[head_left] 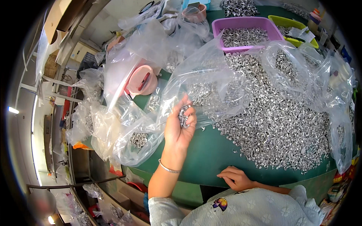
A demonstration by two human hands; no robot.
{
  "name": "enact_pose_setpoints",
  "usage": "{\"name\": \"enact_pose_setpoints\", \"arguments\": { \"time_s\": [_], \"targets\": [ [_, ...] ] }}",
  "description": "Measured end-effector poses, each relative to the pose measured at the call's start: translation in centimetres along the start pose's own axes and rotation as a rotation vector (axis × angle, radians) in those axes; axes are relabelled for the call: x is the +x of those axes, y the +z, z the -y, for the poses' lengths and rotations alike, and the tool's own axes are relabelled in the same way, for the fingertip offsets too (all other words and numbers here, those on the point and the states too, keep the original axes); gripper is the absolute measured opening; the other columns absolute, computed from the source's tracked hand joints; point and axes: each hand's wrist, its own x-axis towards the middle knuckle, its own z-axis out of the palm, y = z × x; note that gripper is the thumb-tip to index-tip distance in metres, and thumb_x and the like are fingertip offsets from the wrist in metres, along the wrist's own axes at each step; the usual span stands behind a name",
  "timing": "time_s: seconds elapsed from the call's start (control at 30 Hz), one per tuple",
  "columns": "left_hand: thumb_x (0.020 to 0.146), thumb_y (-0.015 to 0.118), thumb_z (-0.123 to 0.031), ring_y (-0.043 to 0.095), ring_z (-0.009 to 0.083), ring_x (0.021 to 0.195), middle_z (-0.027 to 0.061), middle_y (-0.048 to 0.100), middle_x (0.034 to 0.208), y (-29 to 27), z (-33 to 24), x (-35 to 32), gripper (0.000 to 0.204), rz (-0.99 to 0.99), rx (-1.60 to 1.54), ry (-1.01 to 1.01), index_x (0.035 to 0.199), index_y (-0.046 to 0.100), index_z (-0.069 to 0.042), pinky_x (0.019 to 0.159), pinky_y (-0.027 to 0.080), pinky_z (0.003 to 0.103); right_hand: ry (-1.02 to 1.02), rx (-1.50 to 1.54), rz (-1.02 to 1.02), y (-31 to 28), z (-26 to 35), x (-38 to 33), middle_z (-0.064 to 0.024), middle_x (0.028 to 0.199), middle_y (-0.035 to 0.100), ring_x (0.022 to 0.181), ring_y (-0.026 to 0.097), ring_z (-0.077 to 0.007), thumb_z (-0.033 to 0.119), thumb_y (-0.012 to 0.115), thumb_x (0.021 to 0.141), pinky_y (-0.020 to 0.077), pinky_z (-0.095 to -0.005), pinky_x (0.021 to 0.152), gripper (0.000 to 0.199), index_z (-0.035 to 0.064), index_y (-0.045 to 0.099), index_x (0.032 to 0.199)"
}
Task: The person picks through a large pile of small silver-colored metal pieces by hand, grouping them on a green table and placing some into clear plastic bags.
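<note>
My left hand (180, 126) is raised over the green table (192, 158), palm up, its fingers curled round a handful of small curved silver metal pieces (184, 116). Just behind it lies a clear plastic bag (177, 90) that spreads over part of a large heap of the same pieces (279, 113). To its left, an open clear bag (145, 156) has a small clump of pieces (138, 139) inside. My right hand (236, 178) rests at the table's near edge, fingers stretched leftward and nothing seen in them.
A purple basin (247, 20) full of pieces stands behind the heap, beside a yellow-green basin (290, 23). A pink cup (151, 81) with a red-handled item lies tilted among plastic bags at left. More clear bags (339, 128) line the heap's right side.
</note>
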Motion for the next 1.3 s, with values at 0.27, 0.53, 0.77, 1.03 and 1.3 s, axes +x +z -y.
{"name": "enact_pose_setpoints", "arguments": {
  "time_s": [0.27,0.53,0.77,1.03,1.3],
  "targets": [
    [0.096,0.049,-0.006,0.042,0.0096,0.065,0.0068,0.053,0.094,-1.4,0.8,-1.2,0.032,-0.028,0.06,-0.048,0.126,0.044,0.002,0.046,0.032,0.022,0.006,-0.042,0.018,0.0,0.0,0.0,-0.0118,0.09,0.063,0.079,0.06,-0.0271,-0.008,0.061,0.081,0.0478,-0.0353,0.071,0.024,0.0012,0.067,0.102],
    [0.097,0.051,-0.01,0.04,0.0089,0.062,0.0054,0.054,0.092,-2.7,2.0,-2.6,0.031,-0.024,0.157,-0.108,0.125,0.047,0.003,0.045,0.031,0.021,0.006,-0.046,0.014,0.0,-0.1,0.1,-0.0118,0.09,0.064,0.078,0.061,-0.0265,-0.007,0.062,0.081,0.0479,-0.0345,0.07,0.023,0.0015,0.068,0.101],
    [0.098,0.051,-0.013,0.039,0.0081,0.061,0.005,0.054,0.09,-3.8,2.9,-3.7,0.033,-0.067,0.18,-0.142,0.126,0.047,0.004,0.043,0.03,0.021,0.004,-0.046,0.024,0.1,0.0,0.2,-0.0124,0.089,0.063,0.077,0.06,-0.0264,-0.007,0.062,0.081,0.0477,-0.0346,0.07,0.022,0.0005,0.067,0.101],
    [0.097,0.052,-0.013,0.039,0.0077,0.06,0.0053,0.052,0.089,-4.7,3.5,-3.9,0.03,-0.068,0.2,-0.153,0.121,0.052,0.005,0.043,0.03,0.02,0.007,-0.056,0.03,0.0,0.0,0.3,-0.0121,0.088,0.063,0.076,0.059,-0.0261,-0.008,0.062,0.081,0.0471,-0.0346,0.069,0.022,0.0005,0.067,0.101],
    [0.098,0.051,-0.015,0.039,0.0076,0.059,0.0061,0.052,0.087,-5.2,4.0,-4.5,0.028,-0.074,0.26,-0.17,0.118,0.055,0.004,0.042,0.03,0.02,0.014,-0.067,0.034,-0.1,0.0,0.3,-0.0117,0.089,0.063,0.077,0.06,-0.0257,-0.007,0.062,0.081,0.0467,-0.0346,0.069,0.022,0.0005,0.067,0.101]
  ]
}}
